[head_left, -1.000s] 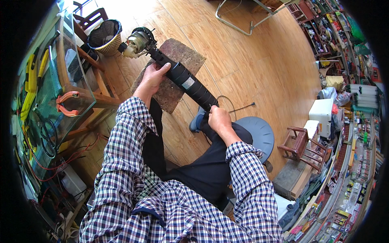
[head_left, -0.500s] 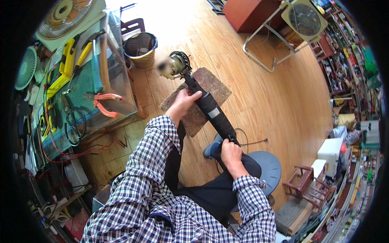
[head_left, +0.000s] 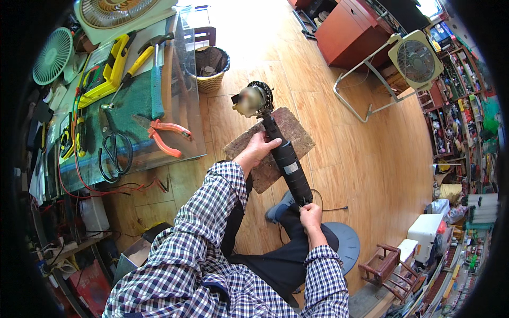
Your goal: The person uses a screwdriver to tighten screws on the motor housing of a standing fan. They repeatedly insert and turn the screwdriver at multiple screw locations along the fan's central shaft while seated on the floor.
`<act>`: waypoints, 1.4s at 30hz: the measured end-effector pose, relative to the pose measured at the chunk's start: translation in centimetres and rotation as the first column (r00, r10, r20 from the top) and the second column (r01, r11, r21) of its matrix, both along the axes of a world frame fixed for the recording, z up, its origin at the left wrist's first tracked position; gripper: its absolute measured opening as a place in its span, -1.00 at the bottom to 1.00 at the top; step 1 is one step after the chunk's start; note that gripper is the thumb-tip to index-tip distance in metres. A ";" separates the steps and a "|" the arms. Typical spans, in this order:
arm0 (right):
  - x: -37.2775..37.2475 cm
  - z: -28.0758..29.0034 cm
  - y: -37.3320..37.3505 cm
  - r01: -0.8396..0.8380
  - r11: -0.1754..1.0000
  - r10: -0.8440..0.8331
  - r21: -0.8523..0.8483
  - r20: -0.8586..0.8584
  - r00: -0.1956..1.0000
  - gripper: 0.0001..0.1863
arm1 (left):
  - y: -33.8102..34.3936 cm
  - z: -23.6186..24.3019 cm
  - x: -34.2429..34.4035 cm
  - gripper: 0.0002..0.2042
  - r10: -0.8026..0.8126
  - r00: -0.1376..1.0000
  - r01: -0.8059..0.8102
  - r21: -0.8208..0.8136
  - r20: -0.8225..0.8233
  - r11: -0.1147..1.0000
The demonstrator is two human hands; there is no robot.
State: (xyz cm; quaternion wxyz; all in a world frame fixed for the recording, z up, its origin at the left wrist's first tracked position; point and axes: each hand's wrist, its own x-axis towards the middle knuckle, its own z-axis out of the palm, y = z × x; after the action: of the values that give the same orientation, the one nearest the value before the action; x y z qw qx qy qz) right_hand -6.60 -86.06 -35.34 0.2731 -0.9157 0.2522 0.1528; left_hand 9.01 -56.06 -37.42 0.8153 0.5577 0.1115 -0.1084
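Presently, in the head view, 1 assembly is under handling: a black tube (head_left: 290, 165) with a metal motor head (head_left: 253, 99) at its upper end. The tube slants from 12 o'clock at its motor end to between 4 and 5 o'clock at its lower end, near the middle of the view.

The left hand (head_left: 259, 148) has its fingers wrapped around the upper section, thumb lying over the near face; the remaining fingers are largely hidden. The right hand (head_left: 311, 214) has its fingers curled closed on the lower end; any small part within that grip cannot be made out. The front of the motor head is blurred.

A rough brown slab (head_left: 300, 135) shows behind the tube, on both sides of it.

Between 9 and 10 o'clock, a glass-covered tabletop (head_left: 139, 114) carries orange-handled pliers (head_left: 172, 127), black-handled scissors (head_left: 129, 153), a blue-handled hammer (head_left: 157, 95) and a yellow-handled screwdriver (head_left: 139, 62).

At 11 o'clock stands a woven basket (head_left: 211, 83); at 2 o'clock, a box fan (head_left: 416, 61). A round grey seat (head_left: 345, 246) lies between 4 and 5 o'clock, just beside the right forearm.
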 end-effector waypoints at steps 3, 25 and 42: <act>0.4 -0.2 -0.6 0.418 0.857 -0.382 0.300 -0.175 0.908 -0.90 | -0.3 0.6 -0.2 -0.50 -0.012 1.000 0.012 0.007 -0.024 1.000; 0.4 3.8 2.0 -0.722 0.484 0.728 -0.494 -0.231 0.646 -0.89 | -0.3 -0.5 0.0 -0.52 0.008 1.000 -0.008 0.029 -0.025 1.000; 0.8 1.7 2.4 -0.336 0.881 0.354 -0.331 -0.009 0.935 -0.80 | 0.5 -0.1 0.1 -0.51 -0.010 1.000 0.010 -0.009 -0.008 1.000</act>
State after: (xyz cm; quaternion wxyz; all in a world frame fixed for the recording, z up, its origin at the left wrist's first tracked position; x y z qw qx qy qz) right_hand -5.78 -83.65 -33.65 0.0919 -0.9820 0.0999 0.1313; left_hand 9.13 -55.60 -37.48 0.8167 0.5543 0.1117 -0.1152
